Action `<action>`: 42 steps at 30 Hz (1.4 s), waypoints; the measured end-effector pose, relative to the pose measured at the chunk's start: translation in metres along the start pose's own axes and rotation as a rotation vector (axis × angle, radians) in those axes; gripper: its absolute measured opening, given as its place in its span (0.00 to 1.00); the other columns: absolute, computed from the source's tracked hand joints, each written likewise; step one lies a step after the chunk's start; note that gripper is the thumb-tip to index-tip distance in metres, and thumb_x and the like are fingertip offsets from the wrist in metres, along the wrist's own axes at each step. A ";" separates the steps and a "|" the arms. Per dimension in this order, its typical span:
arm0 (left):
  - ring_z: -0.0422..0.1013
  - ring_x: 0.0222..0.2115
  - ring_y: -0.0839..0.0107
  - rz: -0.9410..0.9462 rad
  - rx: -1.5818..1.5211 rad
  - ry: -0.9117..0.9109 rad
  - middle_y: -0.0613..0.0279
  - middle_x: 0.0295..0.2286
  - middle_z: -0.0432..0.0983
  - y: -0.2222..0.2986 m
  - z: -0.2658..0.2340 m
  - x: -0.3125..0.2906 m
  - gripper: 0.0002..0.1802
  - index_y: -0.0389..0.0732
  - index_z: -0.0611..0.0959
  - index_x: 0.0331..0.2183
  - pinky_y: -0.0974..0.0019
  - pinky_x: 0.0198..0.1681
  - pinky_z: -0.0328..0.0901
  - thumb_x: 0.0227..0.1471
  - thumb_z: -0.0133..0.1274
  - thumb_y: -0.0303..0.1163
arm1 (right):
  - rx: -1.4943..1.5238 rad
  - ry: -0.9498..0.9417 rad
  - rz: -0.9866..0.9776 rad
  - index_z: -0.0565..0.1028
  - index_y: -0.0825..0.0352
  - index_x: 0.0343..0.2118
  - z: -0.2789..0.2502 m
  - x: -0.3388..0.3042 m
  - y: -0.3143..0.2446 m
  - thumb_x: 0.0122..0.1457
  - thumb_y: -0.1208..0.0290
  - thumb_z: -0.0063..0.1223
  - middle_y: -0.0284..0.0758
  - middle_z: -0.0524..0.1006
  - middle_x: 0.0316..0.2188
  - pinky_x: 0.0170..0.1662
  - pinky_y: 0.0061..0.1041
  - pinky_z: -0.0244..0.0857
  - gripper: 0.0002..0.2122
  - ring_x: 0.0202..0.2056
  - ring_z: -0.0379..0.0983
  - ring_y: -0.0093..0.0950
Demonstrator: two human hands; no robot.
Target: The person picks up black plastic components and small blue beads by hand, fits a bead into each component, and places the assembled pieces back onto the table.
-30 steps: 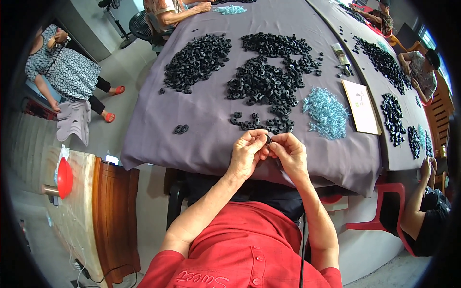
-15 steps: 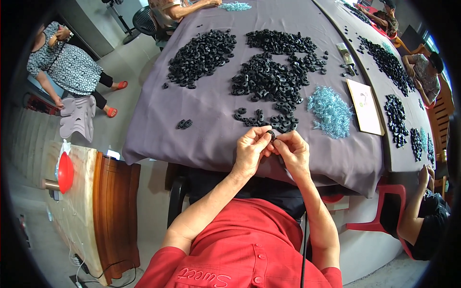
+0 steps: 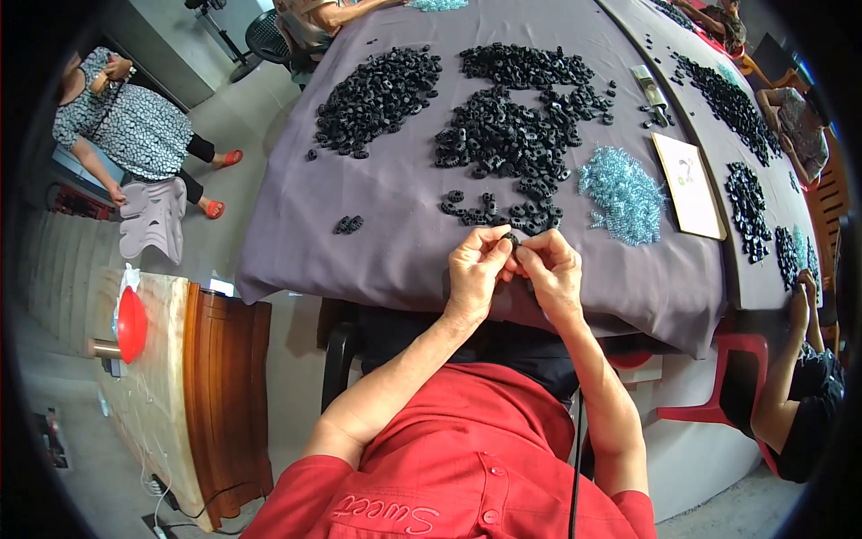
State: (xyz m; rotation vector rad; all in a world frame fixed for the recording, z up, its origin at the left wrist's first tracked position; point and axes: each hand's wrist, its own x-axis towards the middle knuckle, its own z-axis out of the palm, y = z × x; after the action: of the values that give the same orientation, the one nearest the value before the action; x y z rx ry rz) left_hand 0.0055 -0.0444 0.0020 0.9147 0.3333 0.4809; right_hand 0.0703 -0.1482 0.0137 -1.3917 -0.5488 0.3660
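Observation:
Over the near edge of the cloth-covered table (image 3: 395, 260), my left hand (image 3: 476, 268) and my right hand (image 3: 555, 269) meet fingertip to fingertip. Both pinch one small black plastic piece (image 3: 512, 240); fingers cover most of it. Just beyond lies a loose group of similar black pieces (image 3: 530, 214), trailing from a large black heap (image 3: 498, 135). Another black heap (image 3: 377, 99) spreads farther left, and a tiny cluster (image 3: 348, 225) sits alone at the near left. Right of the heap is a pile of small light-blue, shiny, coil-like pieces (image 3: 621, 196).
A pale flat board (image 3: 687, 184) and a tube-like container (image 3: 648, 88) lie along the table's right side. Beyond a seam, more black piles (image 3: 732, 112) lie near other seated people. A person (image 3: 126, 117) stands at left beside a wooden cabinet (image 3: 229, 377). A red chair (image 3: 727, 386) is at right.
The view has shifted slightly, so the table and piles sit a little differently in it. Both hands keep their pinch on the black piece, with only slight finger movement.

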 end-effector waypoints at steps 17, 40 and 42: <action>0.65 0.17 0.81 -0.130 -0.052 -0.009 0.69 0.23 0.70 0.013 -0.003 0.003 0.10 0.40 0.75 0.40 0.79 0.20 0.61 0.53 0.49 0.25 | 0.098 -0.112 0.004 0.69 0.70 0.31 0.003 0.000 -0.004 0.53 0.83 0.51 0.31 0.74 0.23 0.31 0.15 0.65 0.04 0.26 0.70 0.16; 0.64 0.18 0.84 -0.350 -0.230 -0.230 0.70 0.24 0.70 0.023 -0.012 0.006 0.13 0.41 0.73 0.41 0.80 0.17 0.57 0.51 0.53 0.28 | -0.267 -0.182 -0.238 0.73 0.67 0.40 -0.003 0.006 -0.009 0.45 0.72 0.62 0.28 0.68 0.26 0.29 0.18 0.60 0.17 0.24 0.59 0.19; 0.64 0.18 0.84 -0.366 -0.227 -0.191 0.70 0.23 0.70 0.023 -0.009 0.009 0.13 0.41 0.73 0.40 0.80 0.17 0.57 0.51 0.54 0.28 | -0.246 -0.172 -0.206 0.74 0.67 0.39 -0.002 0.007 -0.009 0.45 0.71 0.62 0.29 0.69 0.27 0.29 0.18 0.60 0.17 0.25 0.61 0.19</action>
State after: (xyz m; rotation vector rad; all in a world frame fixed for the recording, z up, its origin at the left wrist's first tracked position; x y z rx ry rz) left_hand 0.0032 -0.0217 0.0146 0.6534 0.2578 0.0895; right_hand 0.0763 -0.1474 0.0235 -1.5302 -0.8946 0.2582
